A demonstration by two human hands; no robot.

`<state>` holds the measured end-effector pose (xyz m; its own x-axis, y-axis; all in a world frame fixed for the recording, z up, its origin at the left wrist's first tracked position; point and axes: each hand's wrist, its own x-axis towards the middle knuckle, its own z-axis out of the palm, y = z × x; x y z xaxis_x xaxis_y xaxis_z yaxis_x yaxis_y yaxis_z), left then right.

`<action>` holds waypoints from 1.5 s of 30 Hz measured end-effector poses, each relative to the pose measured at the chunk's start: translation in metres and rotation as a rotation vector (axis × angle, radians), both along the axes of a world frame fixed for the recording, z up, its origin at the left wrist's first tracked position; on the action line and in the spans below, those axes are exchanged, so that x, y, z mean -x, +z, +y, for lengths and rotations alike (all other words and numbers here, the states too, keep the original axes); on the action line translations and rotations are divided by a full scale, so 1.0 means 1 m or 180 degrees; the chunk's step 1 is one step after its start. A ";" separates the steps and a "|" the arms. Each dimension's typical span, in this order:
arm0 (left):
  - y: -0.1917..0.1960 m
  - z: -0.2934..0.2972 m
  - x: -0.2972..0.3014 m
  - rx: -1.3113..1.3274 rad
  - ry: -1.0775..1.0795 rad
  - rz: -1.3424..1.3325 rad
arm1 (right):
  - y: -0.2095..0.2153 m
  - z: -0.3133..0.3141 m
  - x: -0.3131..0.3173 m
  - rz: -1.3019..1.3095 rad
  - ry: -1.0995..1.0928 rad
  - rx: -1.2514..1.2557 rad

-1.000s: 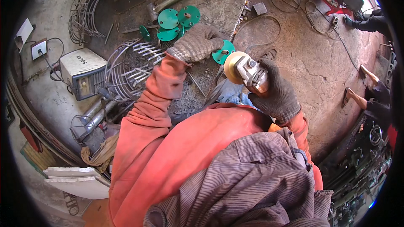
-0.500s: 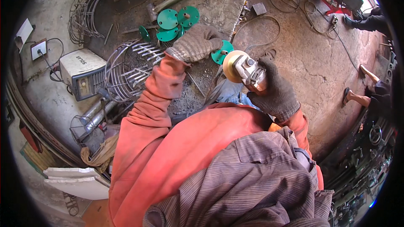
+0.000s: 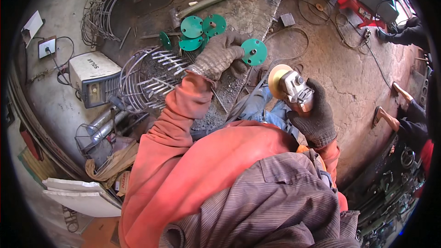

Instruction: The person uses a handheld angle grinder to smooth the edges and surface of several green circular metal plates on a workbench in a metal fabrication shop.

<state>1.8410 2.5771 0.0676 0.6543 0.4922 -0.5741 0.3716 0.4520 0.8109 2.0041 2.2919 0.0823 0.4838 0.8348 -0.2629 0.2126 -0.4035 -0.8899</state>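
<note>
My gloved left hand (image 3: 219, 56) grips a round green metal disc (image 3: 254, 52) by its edge. The disc has small holes and a short stub standing at its middle. In my gloved right hand (image 3: 317, 115) is an angle grinder (image 3: 296, 88), with its pale yellow wheel (image 3: 277, 81) turned toward the disc but apart from it. Whether the wheel spins I cannot tell. More green discs (image 3: 191, 27) lie in a loose cluster just beyond my left hand, and one disc (image 3: 165, 40) stands on edge beside them.
A metal pipe (image 3: 212, 1) lies beyond the discs. To the left are bent rod cages (image 3: 133, 78), a boxy floodlight (image 3: 94, 76) and coiled rods (image 3: 103, 18). Cables (image 3: 305, 41) cross the floor at right, near another person's feet (image 3: 386, 117). Metal parts pile up at lower right.
The green disc has come up and to the right in my left hand, now facing me more fully. The grinder has shifted right and slightly down. The whole view has shifted a little.
</note>
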 end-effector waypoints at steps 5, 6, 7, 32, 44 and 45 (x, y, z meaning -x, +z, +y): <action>0.011 -0.005 -0.006 -0.0474 -0.0372 0.0708 | -0.002 0.003 0.007 0.0016 0.0239 0.0039; 0.009 -0.007 -0.005 -0.0466 -0.0257 0.0761 | -0.006 0.001 0.009 -0.0065 0.0347 0.0034; 0.006 -0.007 -0.005 -0.0462 -0.0147 0.0812 | -0.005 0.001 0.009 -0.0062 0.0335 0.0036; 0.008 0.000 -0.027 -0.2355 -0.0929 0.1782 | 0.003 0.002 0.016 -0.0209 0.0445 -0.0017; -0.015 -0.012 0.006 -0.1425 0.0164 0.0714 | 0.007 0.009 0.019 -0.0145 0.0534 -0.0101; -0.018 -0.012 0.009 -0.1216 0.0149 0.0537 | 0.008 0.011 0.019 -0.0139 0.0556 -0.0095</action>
<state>1.8323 2.5646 0.0501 0.5387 0.7174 -0.4419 0.4999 0.1501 0.8530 1.9849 2.3027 0.0906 0.3411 0.9142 -0.2187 0.3160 -0.3306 -0.8893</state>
